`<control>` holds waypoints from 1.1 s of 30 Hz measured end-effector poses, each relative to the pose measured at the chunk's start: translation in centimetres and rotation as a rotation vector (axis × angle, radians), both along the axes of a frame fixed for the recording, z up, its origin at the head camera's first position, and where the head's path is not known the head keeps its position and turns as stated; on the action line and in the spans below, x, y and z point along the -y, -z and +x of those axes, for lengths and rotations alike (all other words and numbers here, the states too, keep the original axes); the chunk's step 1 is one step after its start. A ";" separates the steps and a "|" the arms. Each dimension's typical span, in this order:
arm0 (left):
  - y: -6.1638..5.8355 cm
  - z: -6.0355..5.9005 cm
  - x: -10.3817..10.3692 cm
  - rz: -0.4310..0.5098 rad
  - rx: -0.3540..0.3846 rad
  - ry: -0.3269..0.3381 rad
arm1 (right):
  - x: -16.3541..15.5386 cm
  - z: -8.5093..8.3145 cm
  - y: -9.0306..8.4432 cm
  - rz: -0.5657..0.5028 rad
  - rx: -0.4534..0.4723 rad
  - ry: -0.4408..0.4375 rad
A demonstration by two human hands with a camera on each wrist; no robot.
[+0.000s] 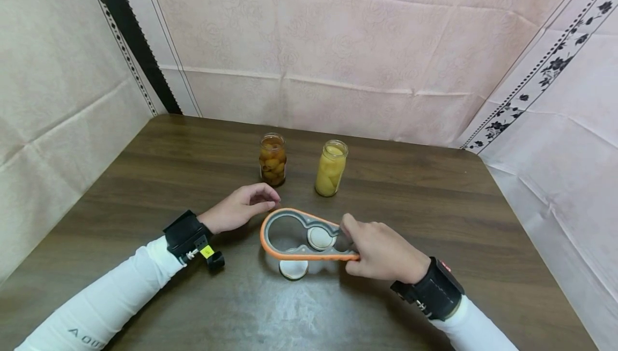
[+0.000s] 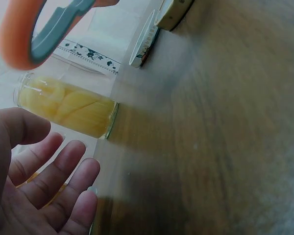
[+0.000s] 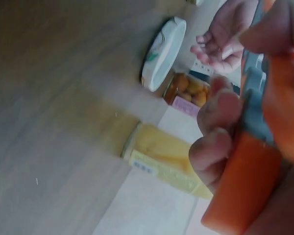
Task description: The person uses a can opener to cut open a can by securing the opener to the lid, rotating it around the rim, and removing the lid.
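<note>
My right hand [image 1: 386, 249] grips an orange and grey jar opener [image 1: 294, 210] by its handle end, its wide loop pointing left above the table. My left hand [image 1: 238, 209] is held just left of that loop with nothing in it, its fingers loosely bent. One jar lid [image 1: 321, 238] shows through the opener's frame, and a second lid [image 1: 293, 270] lies just in front of it. Behind my hands stand two lidless glass jars: one of brown round fruit [image 1: 272, 160], the other of yellow fruit pieces [image 1: 330, 171]. The right wrist view shows the fingers curled round the orange handle [image 3: 242, 191].
A dark wooden table [image 1: 183, 152] carries everything. Pale cloth [image 1: 338, 45] hangs behind its far edge and along both sides. Each wrist wears a black strap, and a small camera [image 1: 212, 260] juts from the left one.
</note>
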State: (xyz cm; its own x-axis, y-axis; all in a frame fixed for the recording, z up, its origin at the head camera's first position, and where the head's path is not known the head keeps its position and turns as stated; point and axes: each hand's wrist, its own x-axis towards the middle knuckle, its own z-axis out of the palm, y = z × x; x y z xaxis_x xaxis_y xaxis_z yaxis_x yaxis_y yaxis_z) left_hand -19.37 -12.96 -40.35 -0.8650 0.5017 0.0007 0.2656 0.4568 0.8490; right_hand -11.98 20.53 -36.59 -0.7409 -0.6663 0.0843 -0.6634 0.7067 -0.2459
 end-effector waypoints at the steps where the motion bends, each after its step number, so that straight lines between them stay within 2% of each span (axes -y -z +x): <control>1: 0.0 0.0 0.0 -0.001 0.000 0.000 | -0.1 -0.1 -0.1 -0.003 -0.015 0.010; 6: 0.0 0.0 0.0 -0.007 0.000 0.000 | -0.8 -0.4 -0.4 0.001 -0.111 0.061; 11: -0.1 0.2 0.0 -0.013 -0.009 0.002 | -1.4 -0.8 -0.7 -0.001 -0.162 0.091; 20: 0.0 0.3 0.0 -0.031 -0.041 0.009 | -3.0 -1.9 -0.8 0.024 -0.245 0.039; 33: -0.5 0.6 -0.2 -0.053 -0.084 0.022 | -5.5 -3.7 -0.5 0.011 -0.154 0.095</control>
State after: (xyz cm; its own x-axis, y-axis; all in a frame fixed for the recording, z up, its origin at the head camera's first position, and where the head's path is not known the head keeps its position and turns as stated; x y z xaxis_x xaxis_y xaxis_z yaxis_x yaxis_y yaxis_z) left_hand -18.80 -12.80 -39.85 -0.8518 0.5218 0.0461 0.3455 0.4935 0.7982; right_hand -15.71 26.06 -36.10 -0.7796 -0.5954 0.1943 -0.6227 0.7701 -0.1385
